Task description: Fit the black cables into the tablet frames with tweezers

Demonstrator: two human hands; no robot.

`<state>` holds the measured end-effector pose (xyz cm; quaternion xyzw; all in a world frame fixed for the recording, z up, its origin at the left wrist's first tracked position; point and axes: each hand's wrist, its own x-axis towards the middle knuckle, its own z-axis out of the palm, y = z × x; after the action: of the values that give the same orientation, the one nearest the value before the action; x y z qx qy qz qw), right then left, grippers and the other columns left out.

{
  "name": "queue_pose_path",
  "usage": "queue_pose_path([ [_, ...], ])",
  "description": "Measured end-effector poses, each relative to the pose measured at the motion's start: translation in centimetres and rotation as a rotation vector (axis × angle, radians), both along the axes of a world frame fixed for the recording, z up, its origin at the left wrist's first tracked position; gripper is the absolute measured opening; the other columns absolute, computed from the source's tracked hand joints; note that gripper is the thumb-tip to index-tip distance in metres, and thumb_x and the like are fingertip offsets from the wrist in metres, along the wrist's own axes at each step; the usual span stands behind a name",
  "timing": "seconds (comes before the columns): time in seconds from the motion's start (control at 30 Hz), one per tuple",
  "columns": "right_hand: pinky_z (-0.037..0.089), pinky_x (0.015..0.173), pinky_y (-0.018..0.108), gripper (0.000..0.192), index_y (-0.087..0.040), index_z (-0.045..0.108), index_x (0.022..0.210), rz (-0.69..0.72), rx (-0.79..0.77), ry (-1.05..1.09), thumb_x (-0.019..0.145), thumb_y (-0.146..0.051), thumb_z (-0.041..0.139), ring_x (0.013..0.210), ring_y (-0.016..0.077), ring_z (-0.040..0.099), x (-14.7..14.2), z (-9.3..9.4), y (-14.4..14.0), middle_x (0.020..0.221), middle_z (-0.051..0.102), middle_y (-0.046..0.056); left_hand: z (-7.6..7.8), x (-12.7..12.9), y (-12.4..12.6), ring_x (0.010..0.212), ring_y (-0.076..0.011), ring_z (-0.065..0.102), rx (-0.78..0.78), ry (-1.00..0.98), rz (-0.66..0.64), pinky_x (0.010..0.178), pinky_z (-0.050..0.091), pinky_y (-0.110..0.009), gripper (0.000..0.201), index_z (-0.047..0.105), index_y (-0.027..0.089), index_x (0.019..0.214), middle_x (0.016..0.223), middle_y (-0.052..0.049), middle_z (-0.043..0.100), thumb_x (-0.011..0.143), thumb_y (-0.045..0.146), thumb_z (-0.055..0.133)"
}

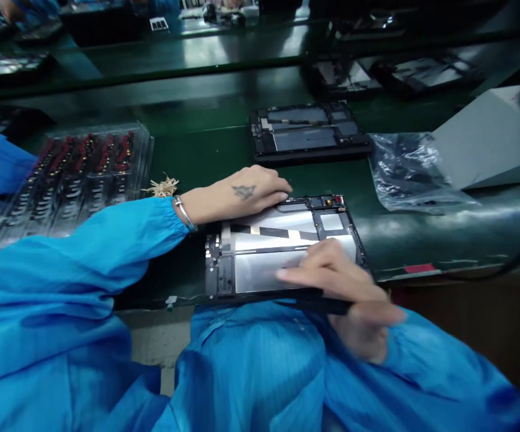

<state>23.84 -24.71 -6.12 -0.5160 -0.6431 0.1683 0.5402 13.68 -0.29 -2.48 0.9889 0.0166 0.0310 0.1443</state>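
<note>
An opened tablet chassis with silver inner plates lies at the near edge of the green bench. My left hand, with a metal bangle at the wrist, rests palm down on its far edge, fingertips on the top rim. My right hand is blurred and lies over the tablet's near right corner, fingers stretched left across the silver plate; a thin dark tool seems to run under it along the near edge, unclear. Both arms wear blue sleeves.
A second opened tablet lies farther back. A clear tray of small red and black parts sits at the left. A crumpled plastic bag and a grey box are at the right. More trays stand behind.
</note>
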Motion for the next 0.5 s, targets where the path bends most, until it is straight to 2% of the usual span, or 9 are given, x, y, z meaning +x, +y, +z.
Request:
queue_pose_path([
  [0.1,0.046,0.061,0.038,0.068,-0.03,0.08,0.122,0.071,0.107,0.159,0.11,-0.065,0.022,0.068,0.0208,0.059,-1.8,-2.6,0.7,0.075,0.063,0.004,-0.3,0.3,1.0,0.079,-0.0143,0.065,-0.22,0.049,0.111,0.073,0.041,-0.023,0.031,0.079,0.011,0.102,0.093,-0.007,0.076,0.103,0.03,0.055],
  [0.17,0.047,0.062,0.038,0.065,-0.025,0.077,0.128,0.05,0.206,0.186,0.109,-0.065,0.029,0.072,0.0215,0.062,-2.0,-3.2,1.6,0.081,0.067,0.006,0.0,0.3,1.3,0.072,-0.0127,0.062,-0.3,0.108,0.18,0.067,0.038,-0.023,0.033,0.08,0.011,0.095,0.084,-0.004,0.075,0.101,0.035,0.058],
  [0.27,0.058,0.081,0.044,0.059,-0.022,0.07,0.141,0.053,0.311,0.127,0.108,-0.062,0.041,0.098,0.0275,0.071,-2.0,-3.1,2.6,0.106,0.075,0.01,0.8,0.0,1.5,0.075,-0.0132,0.062,-0.38,0.115,0.225,0.067,0.039,-0.022,0.038,0.082,0.012,0.098,0.086,-0.004,0.075,0.098,0.043,0.059],
  [0.37,0.057,0.105,0.051,0.053,-0.021,0.058,0.153,-0.001,0.401,-0.017,0.108,-0.048,0.051,0.125,0.0309,0.066,-2.0,-3.0,3.1,0.131,0.071,0.014,1.8,-0.4,1.6,0.078,-0.0138,0.061,-0.504,0.051,0.228,0.069,0.041,-0.022,0.036,0.08,0.012,0.1,0.09,-0.004,0.076,0.092,0.044,0.065],
  [0.43,0.06,0.105,0.048,0.051,-0.022,0.047,0.161,-0.003,0.405,-0.122,0.11,-0.03,0.05,0.125,0.0266,0.067,-1.7,-2.9,3.2,0.131,0.071,0.013,2.5,-0.6,1.4,0.072,-0.0126,0.057,-0.61,0.046,0.254,0.066,0.038,-0.023,0.032,0.078,0.012,0.094,0.081,-0.003,0.071,0.086,0.042,0.07],
  [0.5,0.064,0.099,0.042,0.055,-0.024,0.042,0.163,0.086,0.36,-0.238,0.109,-0.016,0.047,0.121,0.022,0.07,-0.7,-2.6,2.9,0.128,0.073,0.011,3.3,-0.7,1.1,0.069,-0.0118,0.053,-0.698,0.044,0.291,0.064,0.036,-0.024,0.028,0.077,0.012,0.09,0.075,-0.001,0.067,0.081,0.039,0.075],
])
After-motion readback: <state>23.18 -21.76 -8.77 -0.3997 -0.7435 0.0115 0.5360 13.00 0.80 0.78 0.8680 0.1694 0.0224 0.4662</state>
